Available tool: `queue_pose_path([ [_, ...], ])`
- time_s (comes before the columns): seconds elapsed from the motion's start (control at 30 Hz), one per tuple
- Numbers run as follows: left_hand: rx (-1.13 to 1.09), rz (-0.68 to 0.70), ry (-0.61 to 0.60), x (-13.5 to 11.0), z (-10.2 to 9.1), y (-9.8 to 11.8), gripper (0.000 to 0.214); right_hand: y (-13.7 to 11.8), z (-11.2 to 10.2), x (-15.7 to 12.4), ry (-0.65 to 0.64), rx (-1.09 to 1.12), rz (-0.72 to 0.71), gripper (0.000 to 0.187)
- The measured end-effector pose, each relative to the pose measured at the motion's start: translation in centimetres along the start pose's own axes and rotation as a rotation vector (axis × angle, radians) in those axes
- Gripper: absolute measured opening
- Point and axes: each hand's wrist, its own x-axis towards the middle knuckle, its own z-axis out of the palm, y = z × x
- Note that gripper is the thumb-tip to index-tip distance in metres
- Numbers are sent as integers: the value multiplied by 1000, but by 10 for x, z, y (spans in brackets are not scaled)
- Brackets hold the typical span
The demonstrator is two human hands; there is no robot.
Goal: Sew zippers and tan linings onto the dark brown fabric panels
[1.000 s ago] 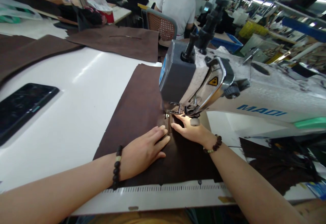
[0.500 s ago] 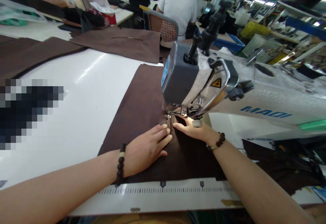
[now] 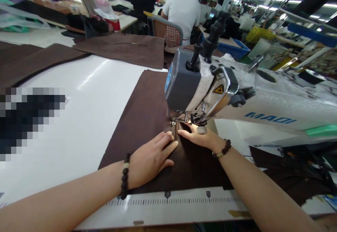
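A dark brown fabric panel (image 3: 143, 114) lies on the white table and runs under the head of a grey and white sewing machine (image 3: 202, 88). My left hand (image 3: 151, 158) lies flat on the fabric, fingers stretched toward the presser foot (image 3: 176, 123). My right hand (image 3: 200, 137) rests flat on the fabric just right of the foot, under the machine head, fingers pointing left. A narrow strip, perhaps a zipper, shows between my fingertips. Both wrists wear dark bead bracelets.
A ruler strip (image 3: 171, 200) runs along the table's near edge. More brown panels (image 3: 123, 47) lie at the back and far left. A blurred dark object (image 3: 26, 116) sits on the left. A person in a white shirt (image 3: 183, 12) sits on a chair behind the machine.
Both hands stay pressed flat on the fabric by the presser foot. The view has shifted slightly; the fabric's near edge sits a little farther from the ruler strip.
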Motion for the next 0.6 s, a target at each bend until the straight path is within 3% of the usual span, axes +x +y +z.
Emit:
queue_pose_path([
  [0.13, 13, -14, -9, 1, -2, 2, 52, 0, -1, 0, -106, 63, 41, 32],
  [0.47, 113, 25, -23, 1, 11, -3, 52, 2, -2, 4, -117, 56, 91, 21],
  [0.6, 149, 31, -37, 2, 12, -3, 53, 4, -3, 5, -91, 117, 13, 18],
])
